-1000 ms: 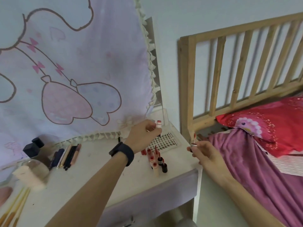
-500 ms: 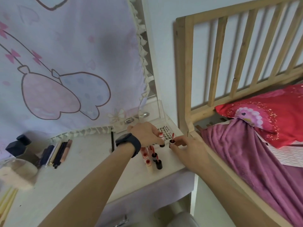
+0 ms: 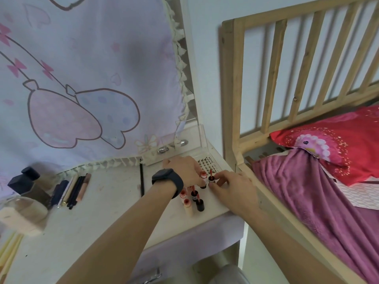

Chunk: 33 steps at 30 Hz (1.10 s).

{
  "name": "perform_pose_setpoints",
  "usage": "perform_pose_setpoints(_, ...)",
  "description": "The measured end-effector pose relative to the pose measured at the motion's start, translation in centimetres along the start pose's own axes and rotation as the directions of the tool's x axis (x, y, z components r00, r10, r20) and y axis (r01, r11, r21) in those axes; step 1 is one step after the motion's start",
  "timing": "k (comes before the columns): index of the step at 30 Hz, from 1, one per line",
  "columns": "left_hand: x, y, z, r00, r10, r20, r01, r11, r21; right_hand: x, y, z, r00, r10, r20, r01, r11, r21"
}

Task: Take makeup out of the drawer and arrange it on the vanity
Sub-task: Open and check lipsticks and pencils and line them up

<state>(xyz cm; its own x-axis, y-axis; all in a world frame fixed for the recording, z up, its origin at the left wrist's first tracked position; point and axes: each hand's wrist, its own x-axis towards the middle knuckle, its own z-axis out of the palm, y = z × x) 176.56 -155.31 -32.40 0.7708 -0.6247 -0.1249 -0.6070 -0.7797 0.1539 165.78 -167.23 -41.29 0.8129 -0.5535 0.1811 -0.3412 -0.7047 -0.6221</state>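
A lip tube (image 3: 203, 174) is pinched in the left hand (image 3: 184, 171) and a dark tube (image 3: 211, 178) in the right hand (image 3: 231, 191). Both grips are narrow, each closed on its tube, at the desk's (image 3: 102, 212) right rear corner. Each is best set down upright, just beside the standing cluster (image 3: 192, 196), without knocking it. Behind, a lash case (image 3: 207, 161) holds rows of lashes. The jar (image 3: 22, 214) far left holds something pale.
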Motion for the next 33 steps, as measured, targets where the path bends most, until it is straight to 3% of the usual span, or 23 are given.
perform_pose_setpoints(22, 0.5, 0.4, 0.1, 1.0, -0.001, 0.016, -0.001, 0.99, 0.142, 0.6, -0.5, 0.7, 1.0, 0.001, 0.003, -0.001, 1.0, -0.011)
perform_pose_setpoints(30, 0.5, 0.2, -0.4, 0.997, -0.014, 0.081, 0.005, 0.994, 0.106, 0.6, -0.7, 0.5, 1.0, 0.003, 0.03, -0.003, 1.0, 0.0)
perform_pose_setpoints(33, 0.3, 0.0, -1.2, 0.995, 0.012, 0.101, -0.013, 1.0, 0.003, 0.4, -0.4, -0.1, 0.995, 0.02, 0.094, -0.023, 0.999, 0.041)
